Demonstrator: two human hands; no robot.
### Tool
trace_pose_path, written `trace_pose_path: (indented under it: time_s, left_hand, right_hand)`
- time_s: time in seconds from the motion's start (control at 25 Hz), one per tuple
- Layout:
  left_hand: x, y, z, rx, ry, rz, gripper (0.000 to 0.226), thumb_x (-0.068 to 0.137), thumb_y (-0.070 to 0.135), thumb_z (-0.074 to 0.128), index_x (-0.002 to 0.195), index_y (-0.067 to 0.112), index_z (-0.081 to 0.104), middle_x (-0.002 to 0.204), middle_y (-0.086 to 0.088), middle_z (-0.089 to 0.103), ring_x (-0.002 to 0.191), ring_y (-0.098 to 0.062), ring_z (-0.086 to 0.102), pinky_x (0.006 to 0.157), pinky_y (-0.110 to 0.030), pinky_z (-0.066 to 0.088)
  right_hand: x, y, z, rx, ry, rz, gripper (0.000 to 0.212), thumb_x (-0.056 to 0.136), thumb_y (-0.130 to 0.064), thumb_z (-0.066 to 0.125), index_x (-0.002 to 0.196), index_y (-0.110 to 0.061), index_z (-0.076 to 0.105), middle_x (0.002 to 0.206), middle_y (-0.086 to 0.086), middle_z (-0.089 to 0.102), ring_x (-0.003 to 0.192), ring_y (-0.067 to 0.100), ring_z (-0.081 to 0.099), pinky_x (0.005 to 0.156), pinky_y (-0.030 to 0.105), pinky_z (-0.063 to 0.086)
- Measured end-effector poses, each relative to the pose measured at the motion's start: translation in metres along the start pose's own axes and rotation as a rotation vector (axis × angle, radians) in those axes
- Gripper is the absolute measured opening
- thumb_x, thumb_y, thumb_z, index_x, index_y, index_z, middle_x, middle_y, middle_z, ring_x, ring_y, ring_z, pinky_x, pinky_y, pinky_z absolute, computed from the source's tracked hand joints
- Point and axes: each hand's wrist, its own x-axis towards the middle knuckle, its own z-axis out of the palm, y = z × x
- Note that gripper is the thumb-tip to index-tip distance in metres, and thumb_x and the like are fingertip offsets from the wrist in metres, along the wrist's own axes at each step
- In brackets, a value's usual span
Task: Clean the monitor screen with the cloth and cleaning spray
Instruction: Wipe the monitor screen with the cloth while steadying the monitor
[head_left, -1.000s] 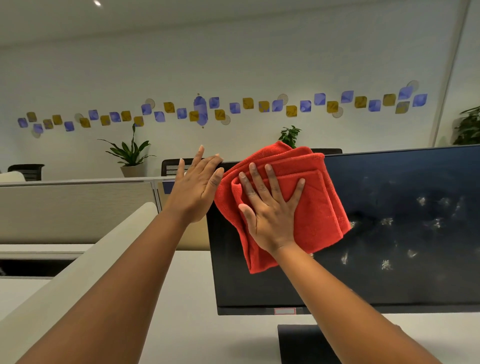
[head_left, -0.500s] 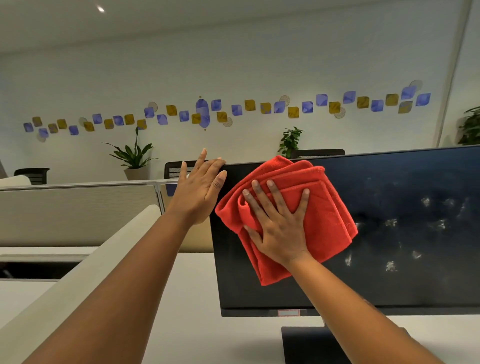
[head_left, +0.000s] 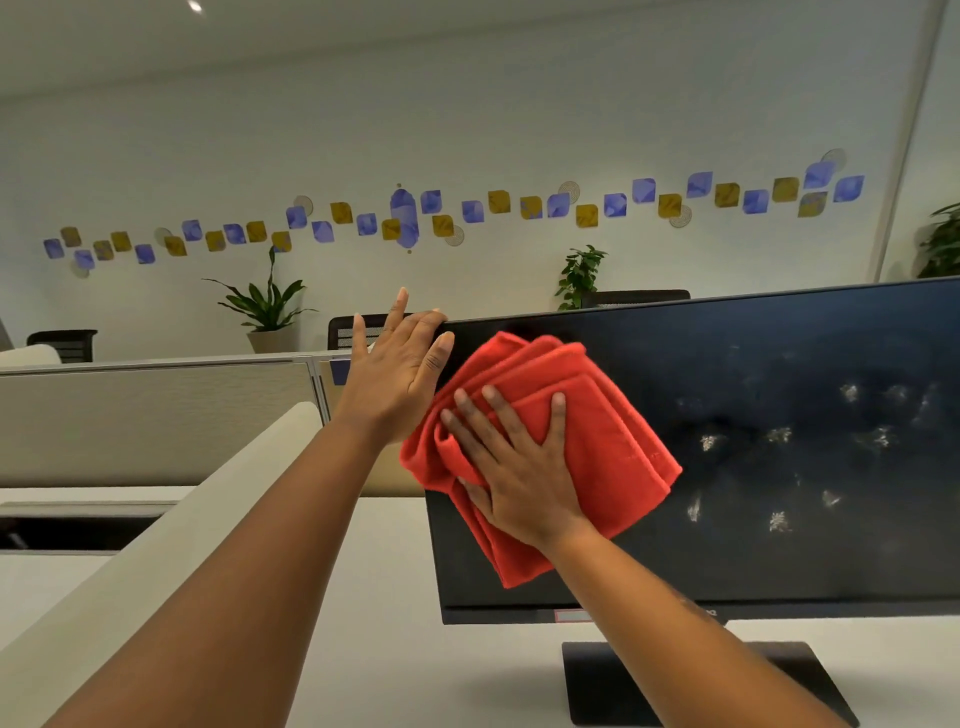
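A black monitor (head_left: 753, 364) fills the right half of the view, its dark screen dotted with white spray droplets (head_left: 779, 473) on the right part. A folded red cloth (head_left: 613, 415) lies flat against the screen's left part. My right hand (head_left: 519, 467) presses on the cloth with spread straight fingers. My left hand (head_left: 400, 374) rests with straight fingers against the monitor's upper left corner, thumb on the bezel edge. No spray bottle is in view.
The monitor's black stand base (head_left: 805, 686) sits on a white desk (head_left: 363, 623). A beige partition (head_left: 156, 415) runs behind at the left. Potted plants (head_left: 267, 312) and black chairs (head_left: 65, 343) stand by the far wall.
My right hand has slid the red cloth down the screen from the top left edge toward the middle left. My left hand has stayed at the monitor's upper left corner.
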Motion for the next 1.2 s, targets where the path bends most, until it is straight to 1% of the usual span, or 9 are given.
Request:
trace_pose_path:
  time_s: [0.08,0.2,0.32,0.44,0.52,0.68,0.84,1.08,1.2]
  left_hand:
    - [-0.002,0.000,0.001,0.043,0.004,-0.001,0.066,0.085,0.049,0.006,0.141,0.019,0.025,0.153,0.001,0.023,0.142,-0.007,-0.007,0.111,-0.042,-0.019]
    - [-0.004,-0.001,0.002,0.099,0.002,0.013,0.062,0.086,0.049,0.007,0.142,0.027,0.018,0.153,0.004,0.022,0.142,-0.008,-0.008,0.111,-0.044,-0.020]
    - [-0.003,0.001,0.002,0.088,-0.006,0.007,0.061,0.085,0.050,0.007,0.142,0.030,0.019,0.153,0.004,0.022,0.142,-0.010,-0.008,0.109,-0.042,-0.021]
    - [-0.002,0.003,0.004,0.049,-0.007,-0.010,0.063,0.085,0.051,0.007,0.141,0.028,0.023,0.152,0.004,0.023,0.143,-0.010,-0.007,0.109,-0.041,-0.020]
    - [-0.001,0.004,0.005,0.026,0.002,-0.010,0.063,0.085,0.051,0.008,0.140,0.026,0.026,0.151,0.003,0.025,0.143,-0.010,-0.006,0.109,-0.042,-0.020]
    - [0.001,0.005,0.003,0.000,-0.001,-0.023,0.064,0.085,0.052,0.007,0.139,0.025,0.029,0.150,0.001,0.028,0.143,-0.012,-0.004,0.110,-0.044,-0.019]
    - [-0.001,0.005,0.004,0.021,0.008,-0.024,0.064,0.085,0.052,0.007,0.139,0.025,0.029,0.151,0.001,0.028,0.143,-0.012,-0.004,0.109,-0.042,-0.020]
    - [-0.004,0.007,0.004,0.056,0.022,-0.034,0.065,0.085,0.052,0.008,0.140,0.021,0.027,0.152,-0.001,0.026,0.143,-0.012,-0.005,0.110,-0.043,-0.019]
    - [-0.002,0.018,0.007,0.155,0.053,0.000,0.068,0.085,0.051,0.009,0.141,0.016,0.023,0.155,-0.002,0.017,0.143,-0.012,-0.007,0.109,-0.039,-0.020]
  right_hand:
    - [-0.032,-0.007,0.010,-0.025,-0.060,-0.058,0.064,0.089,-0.051,0.028,0.146,-0.026,0.012,0.153,-0.005,0.012,0.143,0.023,-0.002,0.106,0.065,-0.011]
    - [-0.080,-0.013,0.025,-0.058,-0.147,-0.163,0.063,0.089,-0.051,0.025,0.146,-0.027,0.011,0.154,-0.006,0.013,0.144,0.026,-0.005,0.107,0.065,-0.009]
    - [-0.103,-0.009,0.028,-0.079,-0.193,-0.257,0.061,0.089,-0.051,0.022,0.145,-0.028,0.013,0.152,-0.007,0.016,0.142,0.026,0.011,0.109,0.063,-0.010]
    - [-0.085,0.003,0.020,-0.104,-0.153,-0.340,0.059,0.089,-0.051,0.026,0.144,-0.031,0.018,0.151,-0.009,0.025,0.140,0.020,0.017,0.108,0.061,-0.005]
    - [-0.058,0.010,0.011,-0.100,-0.102,-0.324,0.058,0.089,-0.051,0.028,0.143,-0.032,0.020,0.150,-0.009,0.030,0.140,0.020,0.019,0.108,0.061,-0.003]
    - [0.006,0.013,-0.008,-0.056,-0.017,-0.191,0.057,0.090,-0.048,0.027,0.144,-0.029,0.019,0.151,-0.006,0.028,0.142,0.020,0.015,0.106,0.063,-0.006]
    - [0.020,0.003,-0.008,-0.031,-0.002,-0.125,0.057,0.091,-0.048,0.027,0.144,-0.027,0.021,0.151,-0.005,0.029,0.142,0.021,0.015,0.108,0.061,-0.006]
    - [-0.040,-0.018,0.018,-0.063,-0.087,-0.312,0.064,0.089,-0.053,0.034,0.145,-0.028,0.017,0.152,-0.007,0.026,0.141,0.021,0.011,0.108,0.061,-0.005]
    - [-0.055,-0.015,0.021,-0.105,-0.095,-0.372,0.065,0.087,-0.056,0.038,0.144,-0.029,0.020,0.151,-0.008,0.028,0.141,0.021,0.011,0.109,0.058,-0.003]
